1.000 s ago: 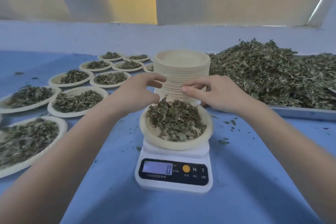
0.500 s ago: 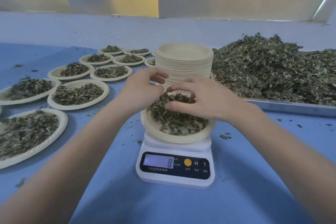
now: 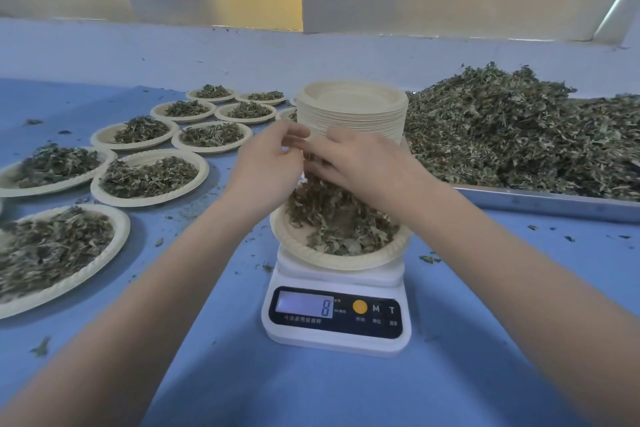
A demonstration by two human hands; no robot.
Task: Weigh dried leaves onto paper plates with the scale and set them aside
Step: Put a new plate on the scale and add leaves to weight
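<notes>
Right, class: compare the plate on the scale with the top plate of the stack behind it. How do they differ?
The plate on the scale holds dried leaves; the top plate of the stack is bare. The first sits alone on the scale, under both hands; the second caps a tall stack, farther back. Both are pale, round paper plates.

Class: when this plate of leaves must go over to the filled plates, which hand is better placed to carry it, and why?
Probably the left hand: the filled plates lie on its side of the scale, while the right hand sits nearer the leaf pile.
</notes>
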